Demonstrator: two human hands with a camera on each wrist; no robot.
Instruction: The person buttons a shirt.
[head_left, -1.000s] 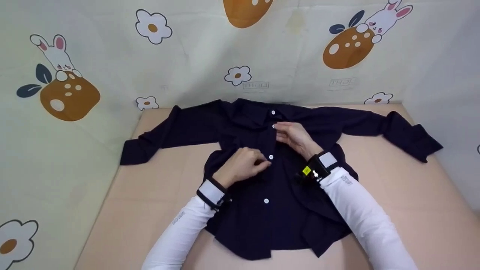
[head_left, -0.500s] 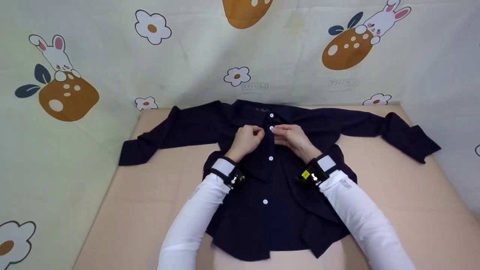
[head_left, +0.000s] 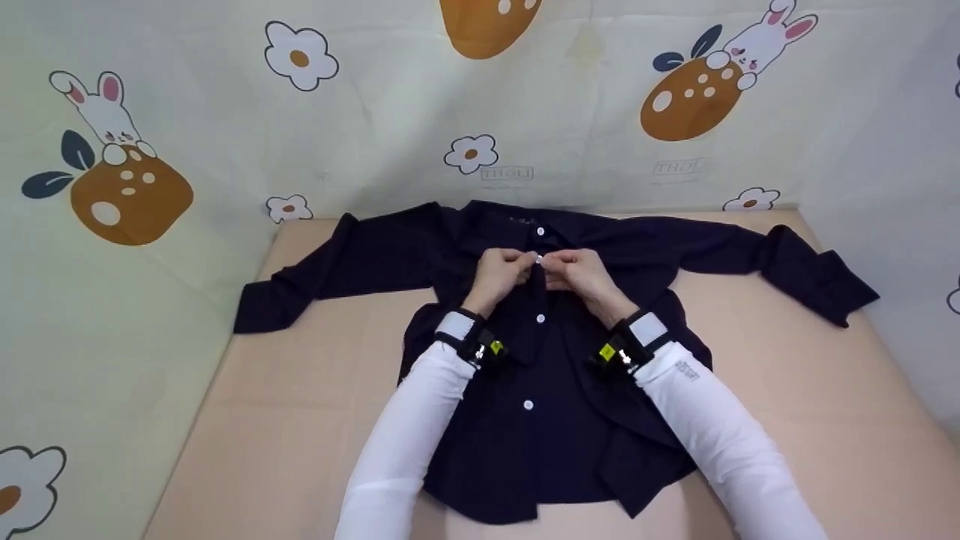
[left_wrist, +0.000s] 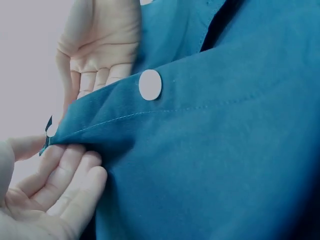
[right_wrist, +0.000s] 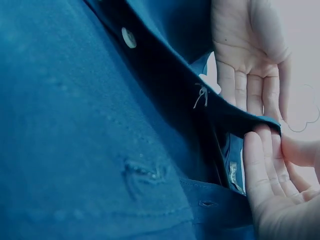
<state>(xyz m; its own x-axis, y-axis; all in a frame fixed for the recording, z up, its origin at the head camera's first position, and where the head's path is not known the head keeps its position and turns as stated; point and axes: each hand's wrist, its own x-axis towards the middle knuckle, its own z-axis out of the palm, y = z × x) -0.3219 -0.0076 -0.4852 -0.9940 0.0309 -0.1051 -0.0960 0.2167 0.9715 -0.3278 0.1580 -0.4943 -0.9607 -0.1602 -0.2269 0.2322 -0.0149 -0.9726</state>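
A dark navy button-up shirt (head_left: 510, 435) lies spread front up, sleeves out to both sides, with white buttons down its front strip. In the head view, my left hand (head_left: 498, 279) and right hand (head_left: 589, 281) meet at the white button (head_left: 538, 259) below the collar. The left hand (left_wrist: 55, 195) pinches the strip's edge beside that button. From the other side, the right hand (right_wrist: 280, 185) pinches the same raised edge between thumb and fingers. A lower button (left_wrist: 150, 85) shows on the strip. A buttonhole (right_wrist: 207, 203) shows on the cloth underneath in the right wrist view.
The shirt rests on a pale peach table (head_left: 300, 420). Behind it and at the sides hangs a cream cloth (head_left: 375, 112) printed with rabbits, fruit and flowers. The left sleeve's cuff (head_left: 262, 307) lies near the table's left edge.
My left hand has moved up the shirt from the lower button to the upper one and now pinches the strip's edge there. The right hand has kept its hold by that button.
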